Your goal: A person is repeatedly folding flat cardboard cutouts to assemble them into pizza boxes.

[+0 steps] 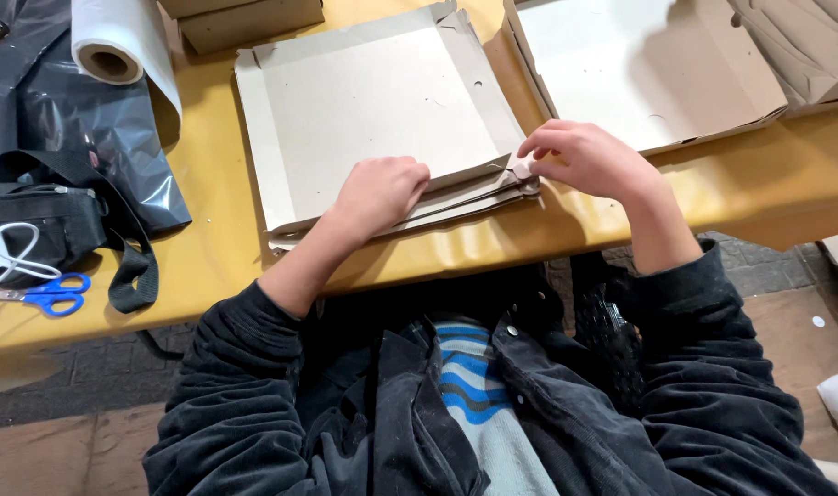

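Observation:
A flat grey cardboard box blank (373, 101) with raised side flaps lies on the yellow table (208, 257), on top of a few more blanks. My left hand (379, 195) is curled into a fist and presses on the blank's near edge. My right hand (586, 158) pinches the near right corner flap of the blank between thumb and fingers.
A second folded cardboard tray (648, 64) sits at the back right. A roll of clear plastic film (116, 41) and black plastic sheet (79, 119) lie at the back left. A black strap bag (51, 220), white cable and blue-handled scissors (47, 296) rest at the left edge.

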